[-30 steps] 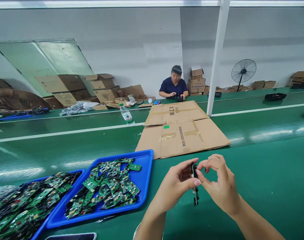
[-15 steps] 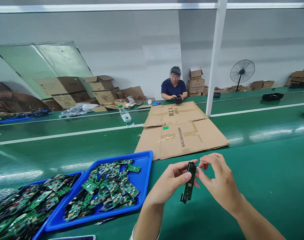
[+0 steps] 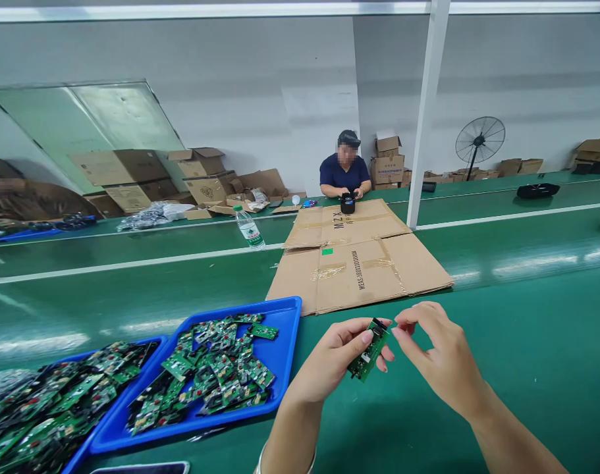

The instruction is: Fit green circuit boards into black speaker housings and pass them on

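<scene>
A green circuit board [image 3: 370, 352] with black parts along its edges is gripped between the thumb and fingers of my left hand [image 3: 343, 352]. It is tilted, its upper end toward the right. Just right of the board is my right hand [image 3: 435, 349], thumb and index finger brought together in a pinch; whatever is between the tips is too small to make out. To the left, a blue tray [image 3: 294, 342] carries many loose green boards [image 3: 220, 362]. A second blue tray [image 3: 95, 434] beside it is heaped with more boards [image 3: 57, 401].
Flattened cardboard [image 3: 359, 263] lies beyond my hands, with a water bottle [image 3: 249, 227] to its left. A white post [image 3: 425, 118] rises behind it. Across the bench sits a person [image 3: 345, 172] handling a black object [image 3: 348, 203]. A phone-like edge [image 3: 146, 469] shows at the bottom.
The board has turned in my left hand, now showing a broader face with different parts. My right hand has drawn slightly right, away from it. The person opposite lowered the black object.
</scene>
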A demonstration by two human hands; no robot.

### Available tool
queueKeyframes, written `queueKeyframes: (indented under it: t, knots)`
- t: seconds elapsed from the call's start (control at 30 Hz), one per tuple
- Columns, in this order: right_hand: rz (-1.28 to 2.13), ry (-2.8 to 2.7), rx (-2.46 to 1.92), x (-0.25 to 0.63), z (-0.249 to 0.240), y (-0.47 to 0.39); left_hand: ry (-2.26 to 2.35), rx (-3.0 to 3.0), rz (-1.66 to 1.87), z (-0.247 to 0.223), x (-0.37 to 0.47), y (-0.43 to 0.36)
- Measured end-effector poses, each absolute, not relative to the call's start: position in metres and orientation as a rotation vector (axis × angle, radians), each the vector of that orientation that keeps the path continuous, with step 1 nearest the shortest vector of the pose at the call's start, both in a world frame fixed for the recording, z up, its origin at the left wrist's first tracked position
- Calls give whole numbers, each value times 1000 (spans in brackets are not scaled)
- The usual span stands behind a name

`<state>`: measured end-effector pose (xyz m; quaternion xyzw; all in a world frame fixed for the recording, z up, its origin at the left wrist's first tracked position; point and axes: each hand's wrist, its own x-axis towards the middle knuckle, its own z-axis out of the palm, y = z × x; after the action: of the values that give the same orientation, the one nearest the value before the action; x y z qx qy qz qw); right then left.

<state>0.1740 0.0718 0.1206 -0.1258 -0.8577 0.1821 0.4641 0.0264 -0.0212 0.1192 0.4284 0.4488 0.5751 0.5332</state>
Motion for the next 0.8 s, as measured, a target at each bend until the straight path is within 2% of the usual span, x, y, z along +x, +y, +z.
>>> queueKeyframes:
  t: [0.23,0.5,0.63,0.8]
  knots:
    - [502,-2175,-364,177,116,76,1186,1027,1429,121,19,-25]
    - [531,-2213,-460,169,106,87,1278,939,1763,127,-2,-43]
    - [631,-2328,-579,135,63,120,1361,916,1819,129,-7,-49]
    - [528,-2520,-702,63,2,173,1333,902,1837,132,-6,-58]
